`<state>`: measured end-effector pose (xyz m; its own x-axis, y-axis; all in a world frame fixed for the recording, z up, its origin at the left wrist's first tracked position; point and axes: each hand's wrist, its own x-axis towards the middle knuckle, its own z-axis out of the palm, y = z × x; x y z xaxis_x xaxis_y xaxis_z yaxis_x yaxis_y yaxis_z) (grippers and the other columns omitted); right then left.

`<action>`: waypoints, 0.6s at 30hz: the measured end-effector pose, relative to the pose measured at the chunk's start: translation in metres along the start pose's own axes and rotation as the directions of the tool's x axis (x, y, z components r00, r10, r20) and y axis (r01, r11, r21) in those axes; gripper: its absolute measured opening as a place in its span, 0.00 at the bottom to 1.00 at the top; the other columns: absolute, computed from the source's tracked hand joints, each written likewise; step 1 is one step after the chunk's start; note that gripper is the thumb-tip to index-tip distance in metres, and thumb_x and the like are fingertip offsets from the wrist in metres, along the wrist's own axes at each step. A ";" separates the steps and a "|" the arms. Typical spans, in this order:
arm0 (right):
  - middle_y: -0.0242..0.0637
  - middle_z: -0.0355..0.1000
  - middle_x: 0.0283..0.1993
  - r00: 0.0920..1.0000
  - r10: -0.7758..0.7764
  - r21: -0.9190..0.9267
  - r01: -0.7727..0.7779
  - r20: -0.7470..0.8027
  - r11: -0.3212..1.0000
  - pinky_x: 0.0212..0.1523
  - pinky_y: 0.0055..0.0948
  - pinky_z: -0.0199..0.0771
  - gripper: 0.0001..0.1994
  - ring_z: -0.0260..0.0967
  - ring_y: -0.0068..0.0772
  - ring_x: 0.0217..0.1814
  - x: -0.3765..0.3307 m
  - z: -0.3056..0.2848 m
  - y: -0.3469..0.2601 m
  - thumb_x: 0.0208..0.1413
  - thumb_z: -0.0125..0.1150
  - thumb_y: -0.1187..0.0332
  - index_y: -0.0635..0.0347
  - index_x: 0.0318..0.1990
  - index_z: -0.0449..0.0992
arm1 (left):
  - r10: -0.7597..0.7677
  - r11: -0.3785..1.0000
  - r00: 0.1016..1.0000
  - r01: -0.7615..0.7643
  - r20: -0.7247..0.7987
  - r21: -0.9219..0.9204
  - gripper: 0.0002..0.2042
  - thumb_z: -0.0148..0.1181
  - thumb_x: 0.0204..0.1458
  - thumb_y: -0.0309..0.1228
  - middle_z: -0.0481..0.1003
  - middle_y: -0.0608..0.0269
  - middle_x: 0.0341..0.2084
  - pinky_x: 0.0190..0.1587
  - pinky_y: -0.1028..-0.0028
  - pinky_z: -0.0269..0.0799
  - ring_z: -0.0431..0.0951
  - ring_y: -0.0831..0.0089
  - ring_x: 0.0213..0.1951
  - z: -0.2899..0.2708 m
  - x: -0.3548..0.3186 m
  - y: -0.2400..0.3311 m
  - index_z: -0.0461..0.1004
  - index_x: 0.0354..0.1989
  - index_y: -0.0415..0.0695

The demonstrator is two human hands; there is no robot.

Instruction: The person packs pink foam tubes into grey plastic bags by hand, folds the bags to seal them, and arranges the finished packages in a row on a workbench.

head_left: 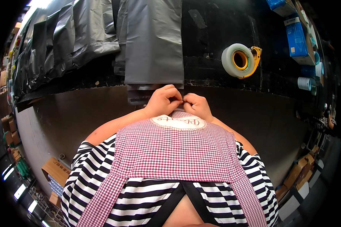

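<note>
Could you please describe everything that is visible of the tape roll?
The tape roll looks whitish and translucent, wound around a yellow core. A yellow dispenser, apparently plastic, curves along its right side. They rest on the black table, right of the grey plastic, one round face toward the camera. The left hand and right hand do not touch it.

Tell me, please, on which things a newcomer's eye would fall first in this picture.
Probably first the red-and-white checked apron, filling the lower middle. Then the left hand and right hand, close together by the near end of the grey plastic, top centre. A translucent tape roll with a yellow dispenser stands out on the black table, at right.
</note>
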<state>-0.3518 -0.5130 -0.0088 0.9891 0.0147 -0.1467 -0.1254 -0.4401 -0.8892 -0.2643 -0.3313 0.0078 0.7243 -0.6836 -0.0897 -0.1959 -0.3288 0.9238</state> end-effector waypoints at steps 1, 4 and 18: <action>0.41 0.77 0.35 1.000 0.015 0.049 -0.014 -0.027 0.999 0.35 0.30 0.75 0.06 0.76 0.34 0.33 -0.002 -0.001 -0.004 0.54 0.60 0.76 0.66 0.38 0.81 | -0.012 1.000 1.000 0.012 -0.003 -0.017 0.04 0.69 0.47 0.23 0.76 0.62 0.31 0.34 0.69 0.76 0.79 0.64 0.31 0.000 -0.001 -0.002 0.80 0.30 0.42; 0.39 0.78 0.36 0.996 0.076 0.144 -0.067 -0.055 0.987 0.35 0.28 0.75 0.07 0.76 0.30 0.34 -0.005 -0.008 -0.018 0.54 0.62 0.76 0.66 0.39 0.82 | -0.035 0.999 0.999 0.035 0.003 -0.031 0.04 0.69 0.47 0.21 0.77 0.62 0.32 0.35 0.71 0.76 0.79 0.67 0.32 0.000 -0.001 -0.003 0.80 0.31 0.41; 0.32 0.75 0.29 0.980 0.197 0.431 -0.185 0.016 0.883 0.34 0.24 0.70 0.03 0.70 0.22 0.31 0.001 0.004 0.024 0.55 0.63 0.74 0.64 0.32 0.79 | -0.109 0.984 0.993 0.114 0.043 -0.137 0.04 0.67 0.49 0.18 0.76 0.64 0.30 0.36 0.75 0.75 0.78 0.73 0.32 0.003 -0.001 -0.012 0.77 0.30 0.38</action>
<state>-0.3539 -0.5200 -0.0324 0.9435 -0.0582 -0.3263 -0.3271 -0.0047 -0.9450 -0.2645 -0.3290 -0.0044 0.7125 -0.6708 -0.2059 -0.0199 -0.3126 0.9497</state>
